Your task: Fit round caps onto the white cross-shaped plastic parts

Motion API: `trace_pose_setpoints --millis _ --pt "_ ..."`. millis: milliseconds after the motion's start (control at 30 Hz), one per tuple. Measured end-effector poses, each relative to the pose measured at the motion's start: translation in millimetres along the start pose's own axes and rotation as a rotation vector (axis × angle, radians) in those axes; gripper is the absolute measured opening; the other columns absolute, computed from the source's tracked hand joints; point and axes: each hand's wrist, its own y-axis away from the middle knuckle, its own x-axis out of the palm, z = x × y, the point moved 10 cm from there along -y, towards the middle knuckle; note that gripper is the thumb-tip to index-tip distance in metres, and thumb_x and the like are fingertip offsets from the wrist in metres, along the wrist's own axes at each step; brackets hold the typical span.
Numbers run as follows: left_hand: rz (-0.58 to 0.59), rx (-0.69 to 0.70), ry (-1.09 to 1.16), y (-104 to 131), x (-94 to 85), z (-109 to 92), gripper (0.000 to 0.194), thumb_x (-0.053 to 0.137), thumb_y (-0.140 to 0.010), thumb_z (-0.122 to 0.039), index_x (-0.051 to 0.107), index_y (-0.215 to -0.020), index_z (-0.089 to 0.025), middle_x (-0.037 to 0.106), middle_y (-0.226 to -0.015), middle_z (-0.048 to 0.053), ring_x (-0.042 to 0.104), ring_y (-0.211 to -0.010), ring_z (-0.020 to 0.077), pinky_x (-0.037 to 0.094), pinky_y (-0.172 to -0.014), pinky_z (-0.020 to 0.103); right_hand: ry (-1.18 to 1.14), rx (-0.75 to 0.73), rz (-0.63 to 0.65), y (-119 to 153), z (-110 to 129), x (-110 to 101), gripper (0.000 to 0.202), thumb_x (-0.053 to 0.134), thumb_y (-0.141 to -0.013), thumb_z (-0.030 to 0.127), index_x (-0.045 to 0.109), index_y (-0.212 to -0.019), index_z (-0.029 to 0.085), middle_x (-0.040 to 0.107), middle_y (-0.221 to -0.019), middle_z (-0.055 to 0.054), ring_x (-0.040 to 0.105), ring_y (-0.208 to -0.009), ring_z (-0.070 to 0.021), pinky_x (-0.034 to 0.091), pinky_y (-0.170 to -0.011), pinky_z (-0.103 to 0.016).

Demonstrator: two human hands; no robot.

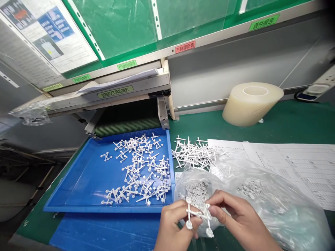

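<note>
Between my hands is a white plastic sprue (193,212), a branched runner with small round pieces on its ends. My left hand (174,226) is closed on its stem, thumb and fingers pinching it. My right hand (235,216) pinches the round piece at the sprue's upper right end. Just behind my hands stands an open clear plastic bag (184,179) holding many small round white pieces (197,191). To the left, a blue tray (86,181) carries many more such sprues (142,167). A pile of bare white sprue sticks (192,153) lies beyond the bag.
A conveyor end (128,127) overhangs the tray's back edge. On the green table (199,125) sits a large tape roll (248,104). Printed sheets (293,164) lie at right, partly under a second clear bag (290,212) with round pieces. A labelled rack (125,66) runs overhead.
</note>
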Motion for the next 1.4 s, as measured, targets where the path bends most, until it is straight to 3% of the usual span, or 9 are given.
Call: trace_pose_setpoints --millis 167,300,433,667,767,933,1100,1233,1400 --pt "-0.056 -0.066 -0.009 -1 -6.1 6 0.024 0.062 -0.079 -0.035 0.071 -0.071 -0.014 0.055 -0.065 0.003 0.049 -0.046 0.0096 0.038 -0.040 0.018 -0.125 0.056 -0.042 3 -9 -2 0.020 0.054 -0.084 0.040 0.060 -0.075 0.023 0.056 -0.063 0.001 0.053 -0.059 -0.0155 0.041 -0.057 -0.026" --pt "-0.122 0.047 -0.136 -3 -15.1 -10 0.015 0.060 -0.080 -0.026 0.072 -0.078 -0.018 0.063 -0.070 0.005 0.056 -0.062 0.0151 0.043 -0.054 0.022 -0.572 0.280 0.261 8 -25 40 0.030 0.048 -0.086 0.048 0.054 -0.082 0.019 0.051 -0.060 0.003 0.046 -0.050 -0.0103 0.039 -0.047 -0.021" --pt "-0.150 0.086 -0.179 -5 -14.7 -10 0.015 0.059 -0.081 -0.024 0.072 -0.079 -0.019 0.064 -0.073 0.005 0.058 -0.067 0.0165 0.044 -0.060 0.023 -0.577 0.348 0.435 16 -31 66 0.042 0.054 -0.079 0.058 0.050 -0.078 0.017 0.047 -0.062 0.006 0.025 -0.037 -0.0018 0.019 -0.034 -0.016" --pt "-0.050 -0.228 0.141 -7 1.1 37 0.033 0.063 -0.076 -0.044 0.071 -0.075 -0.012 0.053 -0.062 0.001 0.044 -0.042 0.0073 0.038 -0.042 0.020 -0.245 0.174 0.202 5 -20 42 0.044 0.050 -0.081 0.059 0.049 -0.065 0.018 0.043 -0.059 0.004 0.037 -0.053 -0.0090 0.028 -0.047 -0.021" --pt "-0.112 0.055 -0.128 -8 -10.4 3 0.017 0.057 -0.082 -0.023 0.072 -0.088 -0.018 0.061 -0.078 0.005 0.058 -0.064 0.0148 0.047 -0.059 0.024 -0.311 0.284 0.267 8 -35 50 0.049 0.051 -0.075 0.066 0.048 -0.066 0.018 0.041 -0.054 0.006 0.026 -0.040 -0.0049 0.017 -0.037 -0.021" --pt "-0.098 0.614 -0.560 15 1.9 -52 0.034 0.050 -0.087 -0.010 0.061 -0.115 -0.025 0.064 -0.096 0.008 0.060 -0.085 0.0167 0.049 -0.075 0.025 -0.483 0.391 0.366 13 -48 62 0.051 0.055 -0.070 0.069 0.049 -0.071 0.018 0.038 -0.047 0.010 0.015 -0.033 -0.0013 0.011 -0.033 -0.019" --pt "-0.196 0.475 -0.519 7 -15.6 -45 0.026 0.050 -0.087 -0.010 0.067 -0.101 -0.024 0.063 -0.089 0.007 0.061 -0.079 0.0160 0.049 -0.070 0.025 -0.366 0.247 0.182 7 -32 39 0.041 0.061 -0.075 0.056 0.053 -0.067 0.016 0.041 -0.056 0.006 0.032 -0.046 -0.0053 0.024 -0.043 -0.020" --pt "-0.257 0.290 -0.374 -1 -32.4 -32 0.015 0.055 -0.083 -0.014 0.068 -0.084 -0.021 0.064 -0.081 0.005 0.060 -0.071 0.0164 0.047 -0.060 0.023 -0.703 0.358 0.134 16 -39 25 0.034 0.062 -0.075 0.052 0.057 -0.083 0.019 0.047 -0.065 0.005 0.023 -0.042 -0.0039 0.021 -0.038 -0.018" --pt "-0.185 0.037 -0.315 -4 -30.7 1 0.013 0.056 -0.081 -0.023 0.065 -0.072 -0.018 0.064 -0.067 0.002 0.056 -0.058 0.0147 0.044 -0.055 0.021 -0.351 0.416 -0.081 25 -81 -56 0.039 0.050 -0.081 0.058 0.053 -0.073 0.020 0.039 -0.052 0.007 0.025 -0.036 -0.0048 0.019 -0.035 -0.018"
